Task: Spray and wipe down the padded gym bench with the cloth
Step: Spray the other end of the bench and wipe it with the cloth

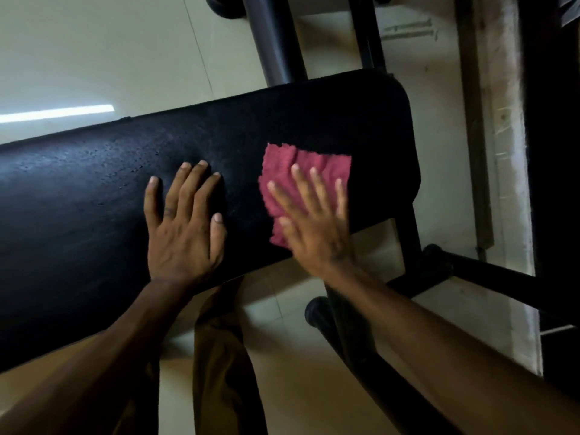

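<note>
The black padded bench [94, 199] runs from the left edge to the upper right, with fine droplets on its left half. A dark pink cloth [282, 171] lies flat on the pad near its right end. My right hand [314, 221] presses on the cloth with fingers spread; it looks slightly blurred. My left hand [185, 224] rests flat on the bare pad just left of the cloth, fingers apart and holding nothing. No spray bottle is in view.
Black metal frame tubes [276, 39] rise behind the pad, and a base bar [489, 277] with rubber end caps sits at lower right. Pale tiled floor [94, 51] surrounds the bench. A wall edge and dark doorway [552, 152] stand at the right. My brown trousers [219, 356] show below.
</note>
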Tool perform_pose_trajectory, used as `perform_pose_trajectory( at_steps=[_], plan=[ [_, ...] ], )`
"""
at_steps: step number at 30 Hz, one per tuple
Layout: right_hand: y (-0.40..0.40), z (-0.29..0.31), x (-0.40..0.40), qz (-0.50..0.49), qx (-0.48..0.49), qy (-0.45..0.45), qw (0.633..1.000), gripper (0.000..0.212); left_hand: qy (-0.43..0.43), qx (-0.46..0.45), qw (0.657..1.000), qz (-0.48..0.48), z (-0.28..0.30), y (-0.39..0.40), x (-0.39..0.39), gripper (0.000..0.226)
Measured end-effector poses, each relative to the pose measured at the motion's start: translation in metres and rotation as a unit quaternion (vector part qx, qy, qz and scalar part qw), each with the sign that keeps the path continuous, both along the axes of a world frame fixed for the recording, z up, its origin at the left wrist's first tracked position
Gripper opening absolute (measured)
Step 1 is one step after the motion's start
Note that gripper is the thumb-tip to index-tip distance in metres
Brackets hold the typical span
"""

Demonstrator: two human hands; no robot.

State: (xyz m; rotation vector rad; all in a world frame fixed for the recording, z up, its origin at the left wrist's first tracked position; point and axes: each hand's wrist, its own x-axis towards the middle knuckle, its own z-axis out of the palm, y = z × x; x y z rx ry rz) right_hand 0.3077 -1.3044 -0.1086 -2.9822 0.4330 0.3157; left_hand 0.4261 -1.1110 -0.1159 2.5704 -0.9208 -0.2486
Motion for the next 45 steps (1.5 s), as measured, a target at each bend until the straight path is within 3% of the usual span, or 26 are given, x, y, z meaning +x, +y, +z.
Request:
perform_pose_trajectory(
  at_steps=[2,4,5,6,8,10,12,14,16,18,20,22,25,27,29,31,32,35,37,39,41,45],
  plan=[
    [-0.029,-0.004,0.007,-0.147,-0.025,-0.035,0.988,0.054,0.003,-0.004,1.000,-0.004,-0.001,-0.001,0.000,0.056],
    [-0.018,-0.007,0.020,-0.354,-0.053,-0.077,0.931,0.054,0.007,-0.001,1.000,-0.003,-0.002,0.001,0.000,0.056],
    [0.004,-0.006,0.026,-0.389,-0.051,-0.084,0.916,0.054,0.009,0.000,1.000,-0.002,-0.002,0.000,0.000,0.056],
    [0.031,-0.004,0.027,-0.364,-0.037,-0.069,0.928,0.054,0.012,0.001,1.000,-0.002,-0.002,0.001,0.000,0.056],
    [0.077,-0.001,0.011,-0.192,0.001,-0.009,0.981,0.055,0.019,-0.005,1.000,-0.001,-0.002,0.001,0.001,0.056],
    [0.076,-0.002,-0.010,-0.077,0.026,0.012,0.997,0.056,0.021,-0.016,1.000,-0.004,-0.001,0.002,0.002,0.056],
    [0.053,-0.008,-0.021,-0.120,0.016,-0.014,0.993,0.055,0.024,-0.019,0.999,-0.008,0.001,0.002,0.003,0.056],
    [0.036,-0.013,-0.017,-0.287,0.000,-0.068,0.956,0.053,0.031,-0.017,0.999,-0.011,0.002,0.003,0.002,0.057],
    [0.039,-0.015,-0.002,-0.448,0.026,-0.133,0.884,0.053,0.035,-0.023,0.999,-0.011,0.001,0.003,0.001,0.057],
    [0.070,-0.010,0.019,-0.508,0.056,-0.140,0.848,0.054,0.039,-0.031,0.999,-0.011,0.001,0.003,0.001,0.058],
    [0.118,-0.003,0.023,-0.432,0.074,-0.076,0.896,0.056,0.051,-0.049,0.997,-0.005,0.001,0.004,0.002,0.058],
    [0.152,0.003,0.009,-0.276,0.077,-0.004,0.958,0.065,0.076,-0.087,0.993,-0.001,0.004,0.004,0.004,0.057],
    [0.109,-0.002,-0.009,-0.119,0.062,0.017,0.991,0.061,0.135,-0.146,0.980,-0.004,0.010,0.009,0.009,0.058],
    [0.064,-0.004,-0.009,-0.172,0.022,-0.009,0.985,0.056,0.170,-0.173,0.970,-0.011,0.013,0.016,0.014,0.060],
    [0.035,-0.005,0.001,-0.348,0.027,-0.065,0.935,0.054,0.181,-0.179,0.967,-0.026,0.017,0.022,0.017,0.061],
    [0.044,-0.005,0.021,-0.433,0.023,-0.082,0.897,0.057,0.189,-0.187,0.964,-0.027,0.019,0.025,0.017,0.061],
    [0.061,-0.004,0.028,-0.406,0.025,-0.071,0.911,0.060,0.194,-0.194,0.961,-0.018,0.019,0.026,0.017,0.060],
    [0.115,0.010,0.029,-0.186,0.111,-0.036,0.976,0.064,0.198,-0.216,0.956,0.029,0.026,0.029,0.019,0.057],
    [0.111,0.020,0.022,-0.113,0.181,-0.044,0.976,0.064,0.177,-0.208,0.960,0.056,0.032,0.038,0.022,0.055],
    [0.080,0.029,0.019,-0.125,0.204,-0.106,0.965,0.060,0.136,-0.179,0.972,0.064,0.038,0.050,0.022,0.051],
    [0.039,0.034,0.019,-0.166,0.154,-0.164,0.960,0.054,0.089,-0.144,0.985,0.031,0.043,0.054,0.017,0.049],
    [-0.029,0.021,0.032,-0.213,0.080,-0.119,0.967,0.053,0.069,-0.072,0.989,-0.111,0.036,0.005,-0.030,0.055]
  ],
)
